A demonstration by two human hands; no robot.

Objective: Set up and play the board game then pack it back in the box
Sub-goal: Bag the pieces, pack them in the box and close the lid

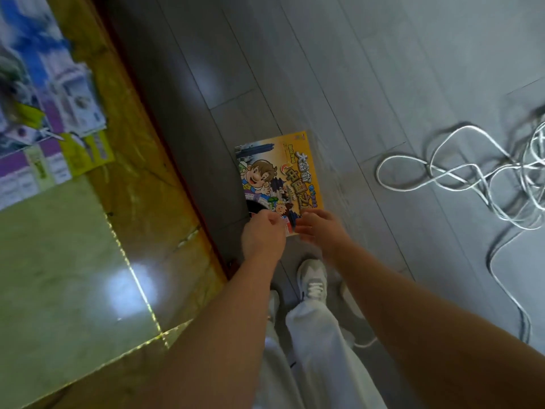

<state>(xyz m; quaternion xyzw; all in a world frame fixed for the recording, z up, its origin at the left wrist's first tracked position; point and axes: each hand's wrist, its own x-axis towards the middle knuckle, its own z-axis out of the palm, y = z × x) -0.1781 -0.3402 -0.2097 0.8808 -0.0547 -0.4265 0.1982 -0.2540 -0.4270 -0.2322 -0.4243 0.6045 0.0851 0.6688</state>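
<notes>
Box on floor | left hand pinches near edge; right hand grip unclear | board laid on table | packing judged pending

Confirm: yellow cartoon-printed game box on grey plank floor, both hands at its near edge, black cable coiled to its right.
Head view: the cable is white, not black. Otherwise right: yellow cartoon-printed game box on grey plank floor, left hand and right hand at its near edge.
</notes>
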